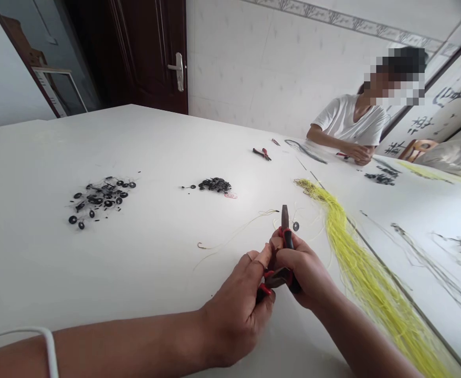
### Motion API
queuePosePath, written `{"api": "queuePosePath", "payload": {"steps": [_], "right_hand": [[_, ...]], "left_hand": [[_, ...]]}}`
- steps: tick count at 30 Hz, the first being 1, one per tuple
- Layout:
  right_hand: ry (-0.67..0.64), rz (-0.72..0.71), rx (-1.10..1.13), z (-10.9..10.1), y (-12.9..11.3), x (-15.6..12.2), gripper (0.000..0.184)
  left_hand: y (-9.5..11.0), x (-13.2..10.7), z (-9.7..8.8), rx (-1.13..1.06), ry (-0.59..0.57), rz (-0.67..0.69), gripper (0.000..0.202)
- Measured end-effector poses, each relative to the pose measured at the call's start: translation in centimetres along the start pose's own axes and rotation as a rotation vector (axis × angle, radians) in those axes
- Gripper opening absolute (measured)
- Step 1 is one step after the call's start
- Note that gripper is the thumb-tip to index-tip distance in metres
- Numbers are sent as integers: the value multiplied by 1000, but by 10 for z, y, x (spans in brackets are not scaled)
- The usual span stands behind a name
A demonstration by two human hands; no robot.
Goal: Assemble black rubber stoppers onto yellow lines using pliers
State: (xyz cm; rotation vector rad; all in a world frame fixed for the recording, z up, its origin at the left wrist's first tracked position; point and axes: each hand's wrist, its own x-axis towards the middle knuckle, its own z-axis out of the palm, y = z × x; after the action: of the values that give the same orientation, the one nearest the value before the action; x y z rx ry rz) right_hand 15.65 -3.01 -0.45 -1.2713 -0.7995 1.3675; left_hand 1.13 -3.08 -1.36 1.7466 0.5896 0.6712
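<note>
My left hand is closed around a pair of pliers with red and black handles, its metal jaws pointing right. Held in my right hand is a second pair of pliers, jaws pointing up and away. Both hands meet, and whatever lies between the fingers is hidden. Left of them, a fishing hook lies on a thin yellowish line that runs to a small dark piece. Just beyond my right hand sits a black ring-shaped disc with fine line near it.
Black discs with line and a dense black heap lie on the white table. A yellow line bundle stretches along the right, near a table seam. More pliers lie farther back. Opposite sits a person handling something.
</note>
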Motion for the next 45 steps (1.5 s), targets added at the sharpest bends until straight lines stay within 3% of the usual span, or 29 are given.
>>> {"api": "queuePosePath", "payload": {"steps": [4, 11, 21, 26, 31, 40, 45], "right_hand": [[9, -14, 23, -3, -3, 1, 21], [0, -60, 32, -3, -9, -3, 22], [-10, -33, -45, 10, -6, -13, 19], [-43, -26, -103, 11, -1, -16, 18], [-55, 0, -153, 12, 5, -17, 15], [-69, -1, -132, 16, 5, -18, 15], [-72, 13, -138, 18, 5, -17, 16]], "left_hand": [[-2, 6, -8, -48, -42, 40, 47], [7, 13, -19, -213, 3, -61, 24], [31, 8, -25, -29, 16, -302, 26], [35, 8, -27, -43, -13, -264, 35], [27, 10, -23, -90, 58, -201, 48], [29, 11, -24, -175, 26, -290, 45], [26, 12, -22, -196, 52, -260, 40]]}}
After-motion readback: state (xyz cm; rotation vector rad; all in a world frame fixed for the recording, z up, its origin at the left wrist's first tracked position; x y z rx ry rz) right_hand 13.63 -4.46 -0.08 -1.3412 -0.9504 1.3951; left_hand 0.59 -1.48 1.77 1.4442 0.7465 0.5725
